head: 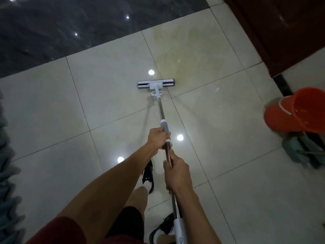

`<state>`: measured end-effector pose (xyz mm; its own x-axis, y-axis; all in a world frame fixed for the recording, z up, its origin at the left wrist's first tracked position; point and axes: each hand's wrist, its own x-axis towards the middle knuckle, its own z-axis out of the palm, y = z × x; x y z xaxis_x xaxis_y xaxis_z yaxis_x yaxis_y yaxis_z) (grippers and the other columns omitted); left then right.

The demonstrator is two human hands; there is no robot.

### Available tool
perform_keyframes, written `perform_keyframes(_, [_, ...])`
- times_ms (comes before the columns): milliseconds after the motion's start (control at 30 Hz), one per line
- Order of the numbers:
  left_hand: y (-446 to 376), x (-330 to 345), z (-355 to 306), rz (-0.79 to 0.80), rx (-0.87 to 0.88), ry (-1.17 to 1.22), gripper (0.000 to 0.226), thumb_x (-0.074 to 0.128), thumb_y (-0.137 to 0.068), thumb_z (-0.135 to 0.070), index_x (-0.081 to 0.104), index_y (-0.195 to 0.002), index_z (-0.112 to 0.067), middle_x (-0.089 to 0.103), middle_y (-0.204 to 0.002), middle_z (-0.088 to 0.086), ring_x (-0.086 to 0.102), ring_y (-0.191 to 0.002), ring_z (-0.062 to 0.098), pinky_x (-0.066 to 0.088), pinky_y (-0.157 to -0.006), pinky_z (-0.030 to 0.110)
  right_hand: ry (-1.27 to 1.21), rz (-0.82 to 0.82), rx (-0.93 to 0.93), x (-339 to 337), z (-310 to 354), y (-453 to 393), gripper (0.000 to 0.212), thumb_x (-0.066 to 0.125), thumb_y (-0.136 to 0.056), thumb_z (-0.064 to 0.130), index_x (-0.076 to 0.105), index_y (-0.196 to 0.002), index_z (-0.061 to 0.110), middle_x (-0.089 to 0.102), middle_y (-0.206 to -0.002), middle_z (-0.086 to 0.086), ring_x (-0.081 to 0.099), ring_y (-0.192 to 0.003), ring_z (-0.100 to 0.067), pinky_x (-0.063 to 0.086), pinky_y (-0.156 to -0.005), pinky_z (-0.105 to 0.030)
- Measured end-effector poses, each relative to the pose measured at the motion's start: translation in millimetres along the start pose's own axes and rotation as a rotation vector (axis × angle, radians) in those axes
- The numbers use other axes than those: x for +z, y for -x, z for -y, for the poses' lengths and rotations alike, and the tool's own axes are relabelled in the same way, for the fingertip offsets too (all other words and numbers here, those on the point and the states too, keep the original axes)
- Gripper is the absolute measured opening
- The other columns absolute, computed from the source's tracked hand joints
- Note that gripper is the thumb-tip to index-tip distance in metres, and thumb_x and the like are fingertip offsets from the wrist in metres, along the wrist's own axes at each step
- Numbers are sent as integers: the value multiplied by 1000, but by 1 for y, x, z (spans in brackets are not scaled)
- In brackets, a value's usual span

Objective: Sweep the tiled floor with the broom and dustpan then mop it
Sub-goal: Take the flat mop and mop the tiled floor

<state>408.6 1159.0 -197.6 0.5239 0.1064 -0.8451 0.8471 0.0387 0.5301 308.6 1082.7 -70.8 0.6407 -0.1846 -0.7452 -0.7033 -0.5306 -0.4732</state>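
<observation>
A mop with a white and dark flat head (pixel 156 84) rests on the pale tiled floor (pixel 105 106) in the middle of the view. Its metal handle (pixel 161 111) runs back toward me. My left hand (pixel 158 138) grips the grey sleeve on the handle. Just behind it, my right hand (pixel 176 171) grips the bare metal shaft. A yellowish wet patch (pixel 190 55) lies on the tiles right of and beyond the mop head.
An orange bucket (pixel 297 111) stands at the right, with a blue-green broom or cloth (pixel 299 150) on the floor below it. A dark wooden door (pixel 274 32) fills the top right. Dark glossy floor (pixel 61 29) lies at the top left. Bluish fabric (pixel 7 164) hangs along the left edge.
</observation>
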Motion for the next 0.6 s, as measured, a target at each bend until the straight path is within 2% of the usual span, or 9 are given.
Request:
perform_keyframes(100, [-36, -5, -49, 14, 15, -20, 7, 74, -91, -10, 69, -96, -11, 70, -97, 22, 72, -69, 33, 62, -73, 58, -19, -21, 25, -5, 44, -39, 40, 51, -103, 25, 49, -142, 30, 69, -100, -5, 71, -86, -22, 62, -81, -42])
perform_keyframes(200, [-71, -5, -95, 7, 19, -51, 18, 75, -91, -12, 69, -106, -3, 70, -98, 23, 72, -73, 36, 62, -73, 59, -39, -28, 16, -14, 84, -77, 42, 50, -103, 26, 47, -144, 32, 68, -92, -3, 71, -82, -21, 62, -79, -41])
perform_keyframes(300, [-103, -1, -140, -6, 21, -51, 20, 74, -92, -14, 69, -105, 0, 70, -96, 23, 72, -74, 38, 62, -72, 60, -29, -30, -13, -28, 118, -113, 44, 49, -103, 26, 44, -145, 36, 64, -83, 0, 68, -75, -19, 62, -75, -39])
perform_keyframes(400, [-131, 11, -182, -8, -5, -6, 22, 75, -90, -11, 69, -108, 1, 67, -91, 21, 69, -63, 34, 62, -71, 61, -16, -30, -31, -50, 148, -151, 47, 49, -104, 26, 41, -149, 36, 66, -89, 0, 66, -78, -15, 58, -75, -29])
perform_keyframes(500, [-160, 25, -225, -9, -9, 11, 22, 76, -89, -8, 69, -108, 0, 66, -89, 19, 68, -61, 33, 62, -69, 60, -14, -5, -38, -76, 180, -191, 47, 47, -104, 25, 41, -150, 33, 64, -94, 0, 65, -83, -13, 53, -74, -23])
perform_keyframes(600, [-191, 38, -273, -45, 12, 8, 7, 77, -88, -8, 72, -93, -7, 68, -87, 17, 68, -58, 30, 63, -62, 52, -20, 19, -50, -103, 217, -233, 46, 46, -105, 24, 40, -150, 35, 65, -93, -1, 62, -79, -13, 47, -66, -17])
